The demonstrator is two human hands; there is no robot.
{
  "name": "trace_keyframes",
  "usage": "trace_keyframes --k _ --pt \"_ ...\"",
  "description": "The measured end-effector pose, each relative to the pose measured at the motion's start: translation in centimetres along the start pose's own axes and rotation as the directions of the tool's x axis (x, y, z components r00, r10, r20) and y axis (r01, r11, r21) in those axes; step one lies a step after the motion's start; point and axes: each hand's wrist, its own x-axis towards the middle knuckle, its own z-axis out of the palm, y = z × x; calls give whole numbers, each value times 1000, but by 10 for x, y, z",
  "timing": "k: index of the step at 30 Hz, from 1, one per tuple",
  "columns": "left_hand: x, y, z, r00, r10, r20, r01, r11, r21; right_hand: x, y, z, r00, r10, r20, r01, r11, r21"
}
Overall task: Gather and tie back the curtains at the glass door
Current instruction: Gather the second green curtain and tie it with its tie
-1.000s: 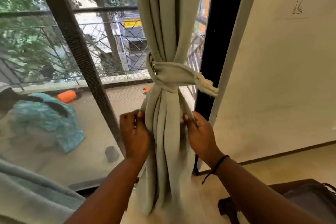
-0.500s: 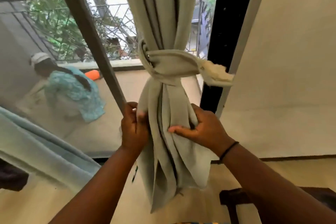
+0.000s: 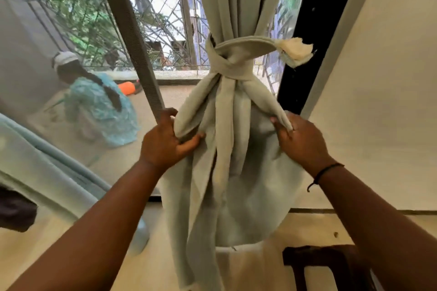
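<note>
A pale grey-green curtain (image 3: 231, 172) hangs gathered in front of the glass door (image 3: 99, 38). A tie-back band (image 3: 238, 59) of the same cloth is wrapped round it, with a frayed cream end (image 3: 296, 51) sticking out to the right. Below the band the cloth fans out wide. My left hand (image 3: 165, 142) grips the left fold of the curtain, thumb under the cloth. My right hand (image 3: 300, 139) pinches the right fold at about the same height.
The dark door frame (image 3: 316, 30) stands right of the curtain, beside a cream wall (image 3: 378, 101). A second light curtain (image 3: 47, 172) sweeps across the lower left. Outside the glass a person (image 3: 99, 106) crouches on the balcony. A dark wooden piece of furniture (image 3: 326, 264) is at lower right.
Both hands have drawn apart, spreading the lower curtain wider below the band. The view has shifted closer and lower.
</note>
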Motion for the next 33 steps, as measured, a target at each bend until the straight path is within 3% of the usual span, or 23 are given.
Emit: trace_keyframes --k 2,4,5,7,9,11,13,16,20,21,23,25,27,29,30,33 --pt "-14 -6 12 981 126 -147 -126 992 11 -12 -11 17 993 79 85 -98 965 241" --pt "-32 -14 23 896 245 -370 -231 969 83 -22 -21 30 967 106 230 -203 870 450" --pt "-43 -15 29 880 256 -400 -237 967 95 -26 -22 36 948 81 309 -243 812 531" --pt "-61 -4 36 941 242 -238 -232 970 69 -30 -24 47 893 40 448 -331 733 595" --pt "-69 5 46 985 128 113 -133 990 39 -29 -28 55 845 35 533 -394 714 578" --pt "-65 6 53 947 -51 317 51 999 7 -27 -37 58 817 30 575 -410 731 545" --pt "-53 3 56 912 -118 394 173 979 -109 -24 -49 57 807 38 590 -402 766 501" --pt "-42 -4 53 882 -126 454 286 910 -302 -21 -59 62 858 160 489 -389 823 413" --pt "-43 -26 43 850 -398 345 526 685 -504 -21 -44 55 901 362 239 -411 889 204" --pt "-44 -32 38 866 -416 277 498 679 -539 -21 -39 46 907 385 171 -411 897 160" --pt "-50 -47 25 948 -281 147 314 767 -559 -21 -26 26 920 391 36 -393 918 59" --pt "-52 -71 17 993 -31 115 79 895 -439 -20 -12 9 930 364 -58 -366 929 -52" --pt "-49 -92 20 976 77 203 -43 985 -169 -19 2 3 937 330 -116 -346 922 -174" --pt "-43 -102 31 967 64 246 -86 993 81 -22 12 6 940 322 -113 -341 896 -285" --pt "-38 -100 34 963 39 267 -75 989 125 -23 16 9 938 327 -117 -347 884 -313" --pt "-25 -91 36 954 31 299 -48 998 51 -23 12 10 921 372 -118 -390 894 -222"
